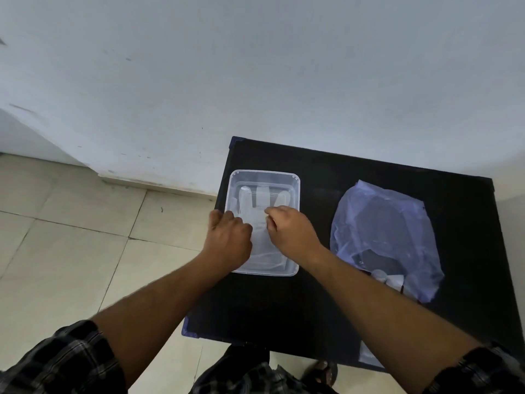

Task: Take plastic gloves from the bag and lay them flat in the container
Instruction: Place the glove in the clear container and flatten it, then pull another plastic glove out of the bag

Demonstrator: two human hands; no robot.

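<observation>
A clear rectangular plastic container [295,194] sits on the left part of a black table [326,294]. Inside it lies a thin see-through plastic glove [262,199], fingers pointing away from me. My left hand [228,237] rests over the container's near-left side with fingers curled down onto the glove. My right hand [289,230] is over the middle of the container, its fingertips pinched on the glove's palm area. A crumpled clear bluish plastic bag [386,231] lies to the right, with whitish folded gloves [389,278] near its near end.
The table stands against a white wall [255,81]. Beige floor tiles [71,237] spread to the left. A piece of clear plastic [366,356] hangs at the table's near right edge. My foot in a sandal [322,371] shows below the table.
</observation>
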